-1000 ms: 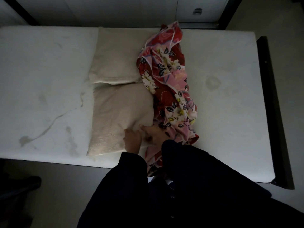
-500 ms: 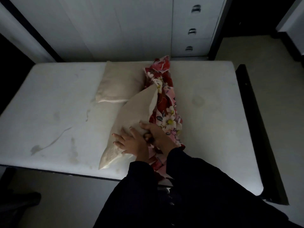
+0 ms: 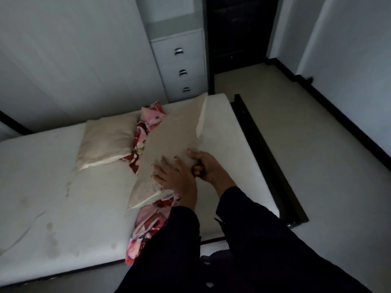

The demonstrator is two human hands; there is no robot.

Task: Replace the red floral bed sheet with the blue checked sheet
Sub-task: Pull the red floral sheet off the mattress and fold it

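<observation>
- Clearing the bed: the step in hand looks to be shifting the pillows off the old sheet, so stripping is largely done and laying has not begun.
- Red floral sheet [image 3: 148, 225]: already off the mattress, bunched into a long rope across the bed; one end shows by the far pillow, the other hangs over the near edge beside the person's sleeve. Its middle is hidden under the lifted pillow.
- Lifted pillow [image 3: 173, 140]: beige, tilted, near corner low and far corner raised toward the foot of the bed, lying across the bunched sheet.
- Left hand [image 3: 175, 176]: fingers spread, palm flat on the pillow's upper face near its lower end.
- Right hand [image 3: 204, 166]: fingers curled closed around the pillow's near-side edge, thumb on top.
- Far pillow [image 3: 106, 142]: beige, lying flat on the mattress, touching the sheet's edge.
- Mattress [image 3: 53, 197]: bare, white, stained in places.
- Blue checked sheet: not in view; its place cannot be told.
- Drawer unit [image 3: 179, 66]: three handles, against the wall beyond the bed.
- Next move, as a judgement: set the held pillow clear of the bundle, move the far pillow likewise, then draw the red sheet off the bed and fetch the blue one. Both hands are needed for the limp pillow.
</observation>
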